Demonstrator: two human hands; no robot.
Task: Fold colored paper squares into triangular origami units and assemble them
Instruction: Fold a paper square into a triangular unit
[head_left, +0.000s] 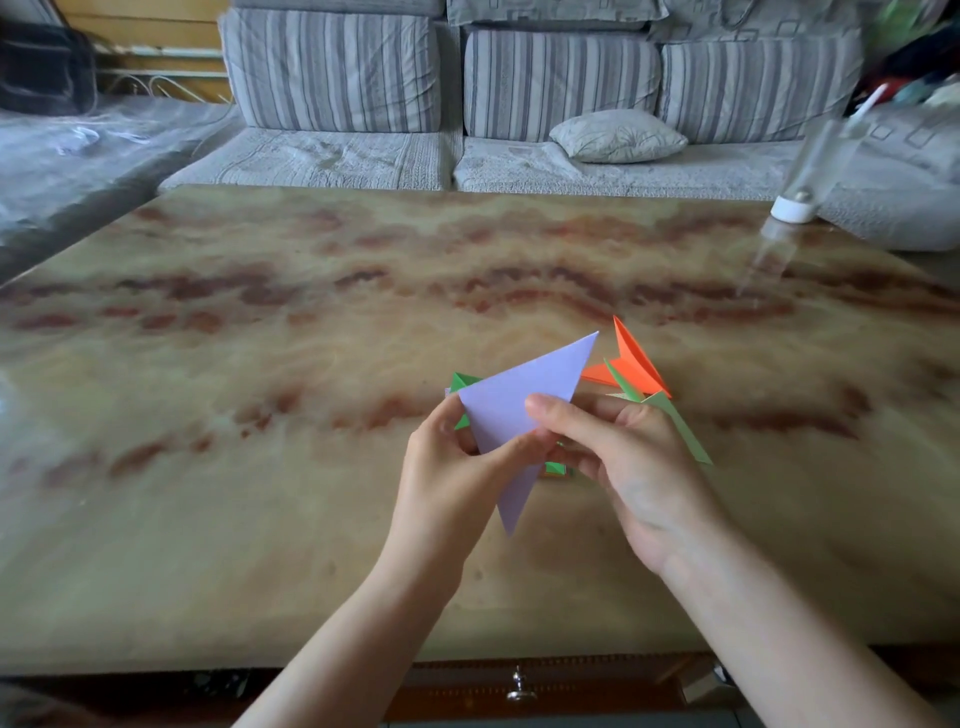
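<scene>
The person is holding one purple paper triangle (519, 400) up over the table (260, 364) with both hands. It is a long, narrow triangle, tilting, with one tip pointing up and to the right and another pointing down toward the person.

The left hand (452, 467) is pinching the triangle's lower left edge, thumb in front and fingers curling behind. The right hand (628, 467) is gripping the right edge. Its thumb (543, 408) is pressing on the front face, and its other fingers are curling behind the sheet.

Just beyond the right hand, folded orange paper (631, 364) is lying on the table. It is showing two pointed parts that are touching, and whether they are one piece or two cannot be told.

Green paper is showing in four places:
- One green corner (462, 382) is peeking out behind the triangle's left side.
- One green sliver (623, 384) is lying against the orange paper.
- One pale green strip (683, 434) is sticking out past the right fingers. Whether the hand is holding it or it is lying on the table cannot be told.
- One small green scrap (555, 469) is showing low between the two hands.

Beyond the table, a sofa (311, 156) is carrying three striped back cushions and one small pillow (618, 135). One clear bottle (795, 205), blurred, is standing near the table's far right corner with its white end down. One metal knob (521, 688) is sticking out below the table's near edge.
</scene>
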